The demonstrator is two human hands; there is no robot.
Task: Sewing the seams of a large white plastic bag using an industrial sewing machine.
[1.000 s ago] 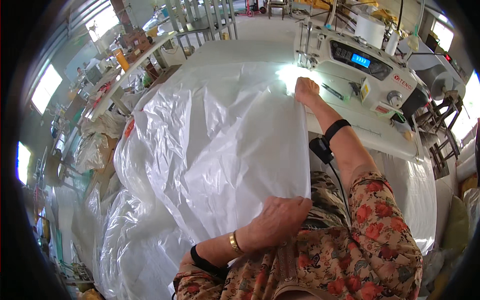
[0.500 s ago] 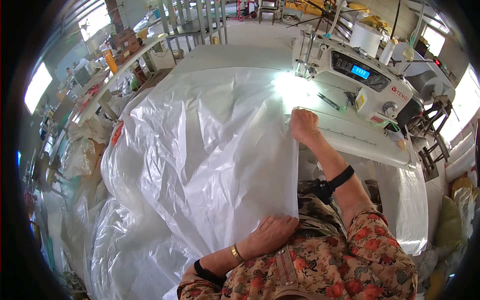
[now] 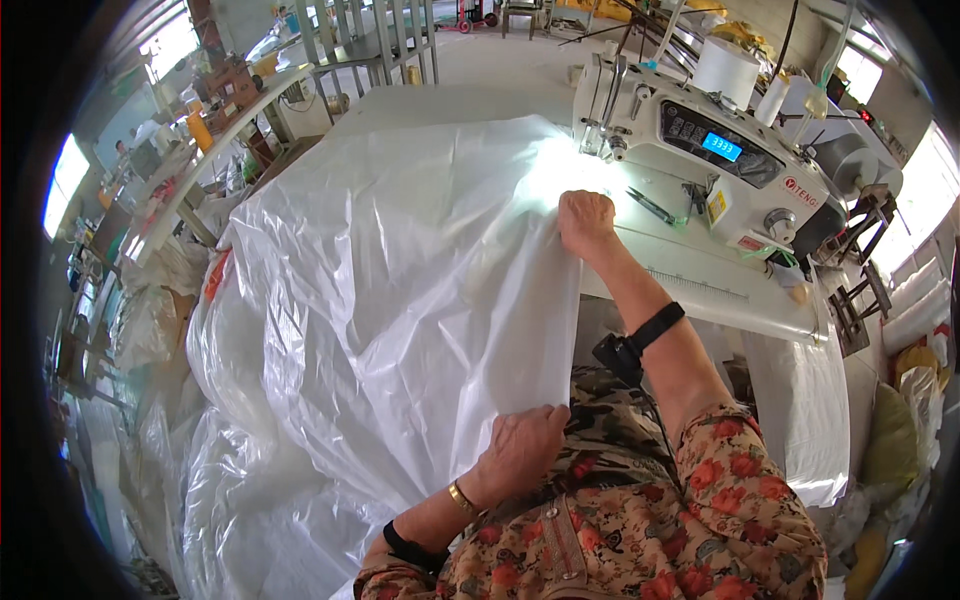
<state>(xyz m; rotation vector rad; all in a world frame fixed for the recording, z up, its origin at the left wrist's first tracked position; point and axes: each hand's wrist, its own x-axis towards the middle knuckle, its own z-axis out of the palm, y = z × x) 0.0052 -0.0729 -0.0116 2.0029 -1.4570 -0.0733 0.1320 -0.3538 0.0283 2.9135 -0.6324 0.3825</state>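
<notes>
A large white translucent plastic sheet (image 3: 400, 270) spreads over the sewing table and hangs down in folds on the left. My right hand (image 3: 586, 222) is closed on its right edge, just below the bright lamp spot of the sewing machine (image 3: 690, 140). Nearer my body, my left hand (image 3: 527, 445) grips the same edge lower down, fingers pinched. The edge between both hands runs fairly straight. The sheet's far corner lies by the machine's needle area, where glare hides detail.
Small thread snips (image 3: 652, 206) lie on the machine bed, right of my right hand. A white thread cone (image 3: 727, 72) stands behind the machine. At the left is a long cluttered bench (image 3: 215, 150); more white sheeting (image 3: 805, 400) hangs off the table's right side.
Both hands have moved away from my body with the sheet's edge held. The sheet has slid farther over the table, its far corner now close to the machine's needle area.
</notes>
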